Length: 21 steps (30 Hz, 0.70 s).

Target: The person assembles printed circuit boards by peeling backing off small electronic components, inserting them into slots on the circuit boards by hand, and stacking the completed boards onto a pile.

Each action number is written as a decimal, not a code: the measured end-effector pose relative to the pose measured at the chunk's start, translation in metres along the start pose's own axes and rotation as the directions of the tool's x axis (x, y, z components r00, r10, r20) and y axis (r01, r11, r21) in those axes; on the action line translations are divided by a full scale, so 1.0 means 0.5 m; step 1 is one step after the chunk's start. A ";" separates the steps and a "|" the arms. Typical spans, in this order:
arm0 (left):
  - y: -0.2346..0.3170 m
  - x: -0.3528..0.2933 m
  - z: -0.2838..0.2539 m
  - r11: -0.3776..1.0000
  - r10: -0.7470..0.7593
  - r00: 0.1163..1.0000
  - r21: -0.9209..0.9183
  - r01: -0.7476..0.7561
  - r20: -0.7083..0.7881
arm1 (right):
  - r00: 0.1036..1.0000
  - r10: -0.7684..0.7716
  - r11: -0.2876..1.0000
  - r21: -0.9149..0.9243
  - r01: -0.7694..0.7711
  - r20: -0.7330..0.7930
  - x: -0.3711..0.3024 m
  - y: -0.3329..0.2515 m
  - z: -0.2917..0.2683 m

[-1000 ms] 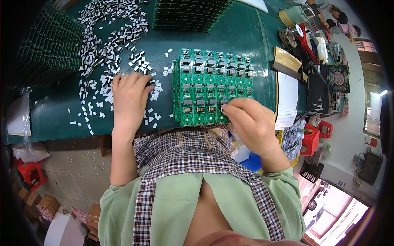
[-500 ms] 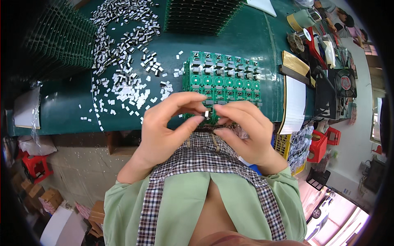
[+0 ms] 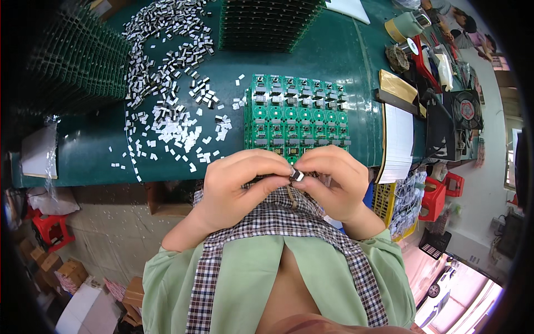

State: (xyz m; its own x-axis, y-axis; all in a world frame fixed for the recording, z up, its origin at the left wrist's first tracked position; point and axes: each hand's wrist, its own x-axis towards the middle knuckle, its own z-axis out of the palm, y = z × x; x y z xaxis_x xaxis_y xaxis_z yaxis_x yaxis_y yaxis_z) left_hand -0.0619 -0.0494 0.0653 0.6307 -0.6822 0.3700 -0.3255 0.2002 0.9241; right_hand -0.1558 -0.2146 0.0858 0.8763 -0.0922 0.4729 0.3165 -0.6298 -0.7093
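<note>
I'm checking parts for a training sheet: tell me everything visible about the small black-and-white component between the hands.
The component is a stubby block with a dark body and bright white face. Its material and any pins cannot be made out. It sits tilted, pinched between the left hand and right hand, whose fingers partly cover it, nearer the person than the green circuit boards.

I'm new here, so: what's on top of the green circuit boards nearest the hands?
Rows of small parts, including little displays, top the circuit boards. The left hand and right hand hide part of the near edge and whatever sits there.
</note>
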 end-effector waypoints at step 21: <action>-0.007 -0.013 0.018 0.976 0.210 0.976 0.056 -0.213 0.053 | 0.998 -0.041 0.992 0.122 0.035 0.051 -0.029 -0.002 -0.010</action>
State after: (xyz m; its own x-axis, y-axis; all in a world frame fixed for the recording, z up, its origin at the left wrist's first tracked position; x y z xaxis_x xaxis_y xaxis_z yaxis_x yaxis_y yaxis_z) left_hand -0.0712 -0.0519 0.0587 0.5098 -0.6617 0.5498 -0.4910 0.3010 0.8175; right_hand -0.1705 -0.2166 0.0822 0.8798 -0.0265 0.4746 0.3889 -0.5337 -0.7509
